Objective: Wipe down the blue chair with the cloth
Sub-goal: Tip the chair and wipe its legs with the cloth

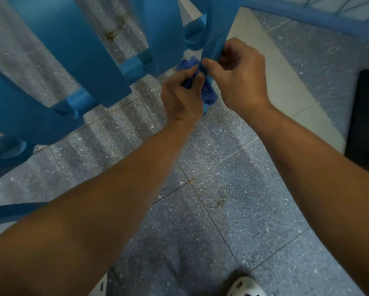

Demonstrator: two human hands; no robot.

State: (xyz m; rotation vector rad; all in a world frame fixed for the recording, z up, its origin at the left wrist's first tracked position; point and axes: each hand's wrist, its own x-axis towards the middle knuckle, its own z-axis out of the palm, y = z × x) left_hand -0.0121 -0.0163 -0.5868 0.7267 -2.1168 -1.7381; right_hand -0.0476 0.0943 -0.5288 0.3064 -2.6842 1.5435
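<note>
Speckled blue-grey tiled floor [232, 210], grout lines crossing, brownish stain near centre; pale strip of flooring at upper right. Far left to centre: blue chair [77, 60], moulded plastic, broad slats and cross-braces filling the upper left, feet on the tiles. Centre: left hand [179, 97], fingers curled round a bunched dark-blue cloth [208, 92], cloth pressed against the lower part of the near chair leg [215, 39], just above its foot. Just right of that: right hand [241, 73], thumb and fingers pinching the same leg slightly higher up, apparently steadying it; fingertips partly hidden behind the leg. Hands close together, nearly touching at the leg. Far right: dark flat object [365, 116] on the floor, identity unclear. Bottom edge: white perforated shoe [245, 287]. Judged stage: wiping of one leg under way, remainder of chair impossible to assess. Risks: light chair tipping or sliding on smooth tile if steadying pinch slackens; loosely bunched cloth slipping from the grip; leg's hidden far side left unwiped.
</note>
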